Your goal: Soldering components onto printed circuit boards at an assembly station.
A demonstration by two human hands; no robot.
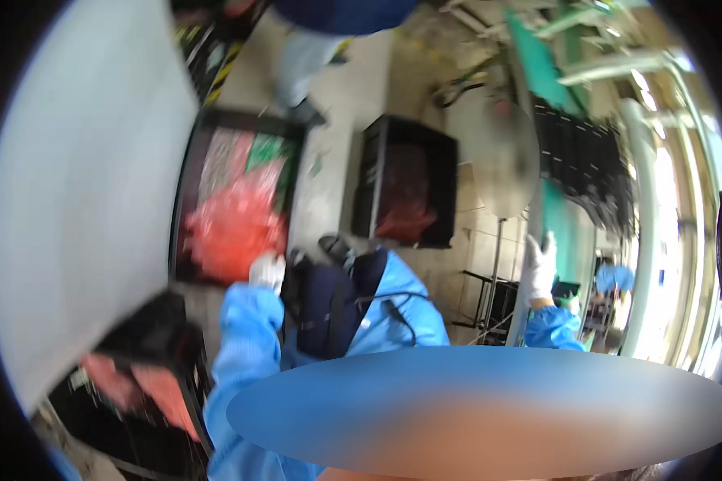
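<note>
My left hand [266,272], in a white glove and a blue sleeve, hangs by the near right corner of a black crate [176,200]. Crumpled red plastic bags [237,228] fill much of that crate, with a green piece [266,152] at its far end. Blur hides the left fingers, so I cannot make out whether they touch the bag or hold anything. On the right, my white-gloved right hand [541,268] is raised with fingers apart and nothing visible in it. It is nearest a long green work surface [560,240], where a row of dark strips [586,164] lies farther along.
Another black crate [371,180] with red plastic inside stands on the floor ahead. A black container [148,341] with red bags is at lower left, below a pale wall [88,176]. Another person's leg [301,72] shows at the top. A round-edged pale board [493,152] stands beside the green surface.
</note>
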